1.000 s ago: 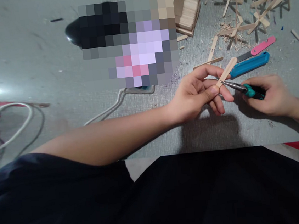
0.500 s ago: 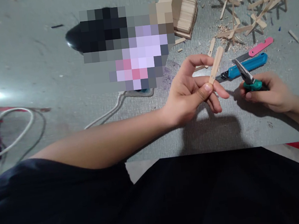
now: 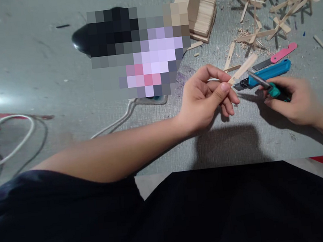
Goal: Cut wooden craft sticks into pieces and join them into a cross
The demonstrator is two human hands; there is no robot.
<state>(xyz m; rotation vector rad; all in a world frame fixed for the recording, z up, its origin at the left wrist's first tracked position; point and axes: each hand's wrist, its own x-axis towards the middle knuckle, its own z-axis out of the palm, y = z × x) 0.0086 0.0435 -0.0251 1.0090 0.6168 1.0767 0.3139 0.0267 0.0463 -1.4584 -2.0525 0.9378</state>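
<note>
Between the thumb and fingers of my left hand (image 3: pixel 207 93) is a wooden craft stick (image 3: pixel 244 68), its free end pointing up and to the right. A small dark mark or hole shows near the pinched end. My right hand (image 3: pixel 294 99) is closed around pliers (image 3: pixel 273 89) with green handles, their metal jaws aimed up-left toward the stick but apart from it. Behind the pliers lies a blue utility knife (image 3: pixel 270 74) with its blade out. Just beyond it rests a pink-handled cutter (image 3: pixel 284 52). Another craft stick (image 3: pixel 229 55) with holes lies behind my left hand.
A banded stack of craft sticks (image 3: pixel 203 12) stands at the back. Joined stick pieces (image 3: pixel 280 24) and wood shavings (image 3: pixel 246 37) cover the back right. A black object (image 3: pixel 80 41), partly blurred out, lies left of the stack. A white cable (image 3: pixel 118 119) runs behind my left forearm.
The craft stick in my left hand has swung from nearly upright to slanting rightward. The pliers have turned, their jaws now pointing more to the left.
</note>
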